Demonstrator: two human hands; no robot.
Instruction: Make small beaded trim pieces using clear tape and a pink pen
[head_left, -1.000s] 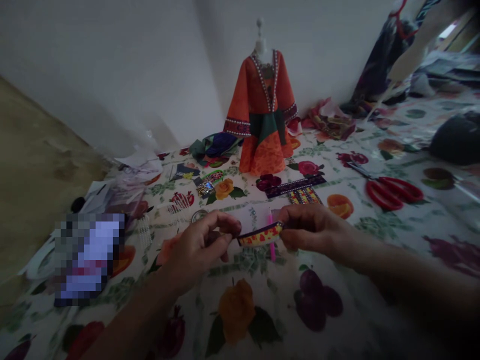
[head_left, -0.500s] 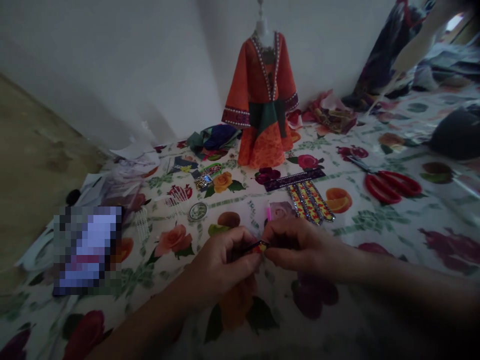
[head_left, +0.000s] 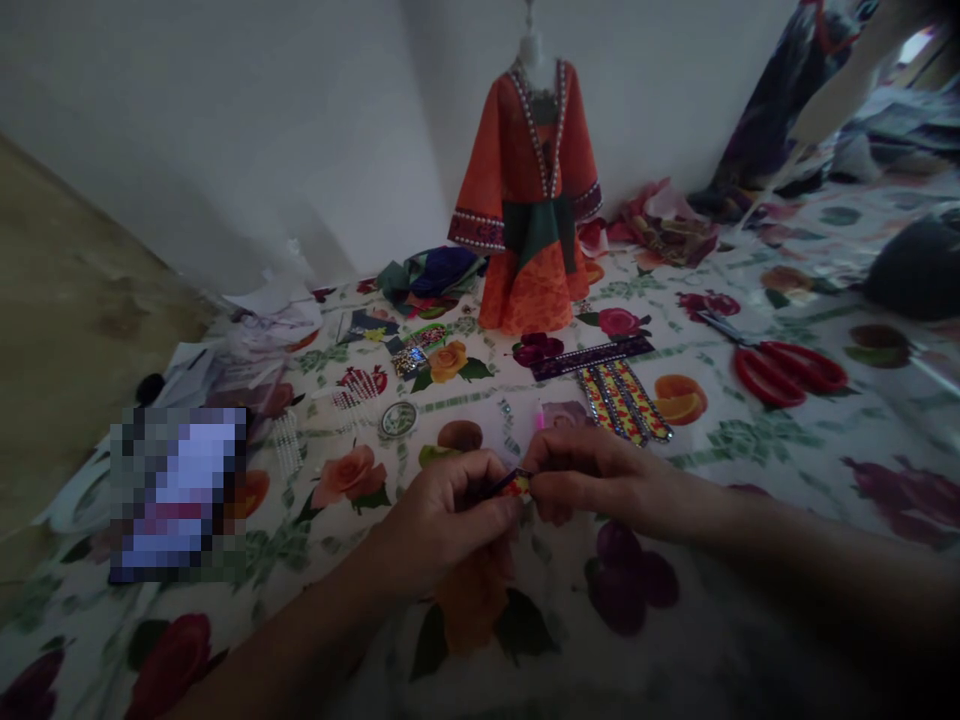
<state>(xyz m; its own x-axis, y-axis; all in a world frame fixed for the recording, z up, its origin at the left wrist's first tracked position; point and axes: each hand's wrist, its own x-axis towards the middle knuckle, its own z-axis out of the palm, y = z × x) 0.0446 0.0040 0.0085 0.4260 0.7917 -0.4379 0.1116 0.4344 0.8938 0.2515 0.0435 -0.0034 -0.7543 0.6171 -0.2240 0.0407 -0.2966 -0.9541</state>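
Between my two hands is a small patterned strip of trim (head_left: 515, 484), yellow and red with a dark edge. My left hand (head_left: 457, 510) is closed on its left part, thumb on top. The fingertips of my right hand (head_left: 592, 480) pinch its right end; most of the strip is hidden by the fingers. Just beyond the right hand lie several yellow-red strips (head_left: 624, 400) with glittering edges, below a dark purple beaded band (head_left: 592, 357). A miniature orange and green dress (head_left: 531, 220) with beaded trim stands upright on a small form behind them.
Red-handled scissors (head_left: 784, 370) lie at the right, near a dark rounded object (head_left: 915, 268). A phone-like device (head_left: 180, 495), blurred out, is at the left. Fabric scraps (head_left: 431, 280) and rhinestone strips (head_left: 287, 442) are spread over the floral tablecloth (head_left: 330, 620). A wall (head_left: 300, 120) rises behind.
The strip has tilted and shows more of its yellow-red face. My right fingers have shifted slightly at its end. The whole view has moved a little.
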